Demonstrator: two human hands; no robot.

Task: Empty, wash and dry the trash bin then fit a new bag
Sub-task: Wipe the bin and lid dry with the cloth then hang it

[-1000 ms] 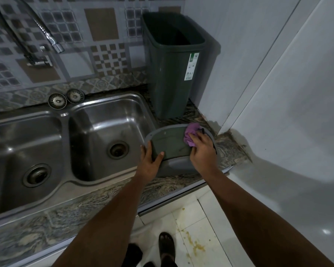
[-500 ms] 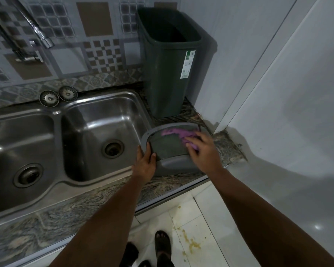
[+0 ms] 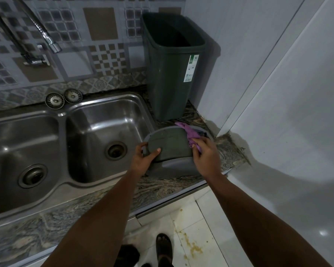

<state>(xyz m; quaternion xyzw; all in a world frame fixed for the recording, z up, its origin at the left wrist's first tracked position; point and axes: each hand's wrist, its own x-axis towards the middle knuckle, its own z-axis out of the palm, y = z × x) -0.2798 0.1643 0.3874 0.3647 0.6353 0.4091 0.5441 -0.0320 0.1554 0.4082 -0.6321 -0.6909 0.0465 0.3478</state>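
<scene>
A dark green trash bin (image 3: 170, 74) stands upright and open on the counter in the back right corner, with a white label on its side and no bag in it. In front of it lies the bin's grey lid (image 3: 172, 149) with its darker swing flap. My left hand (image 3: 145, 158) grips the lid's left edge, thumb on the flap. My right hand (image 3: 205, 153) is closed on a purple cloth (image 3: 189, 134), which rests on the lid's right side.
A steel double sink (image 3: 102, 135) fills the counter to the left, under a flexible faucet (image 3: 37, 33). Two drain strainers (image 3: 63, 98) lie behind it. A white wall (image 3: 278, 93) closes the right side. My feet stand on stained white floor tiles (image 3: 191, 245).
My right hand has swept the purple cloth across the lid from the middle to its right side. My left hand has kept hold of the lid's left edge.
</scene>
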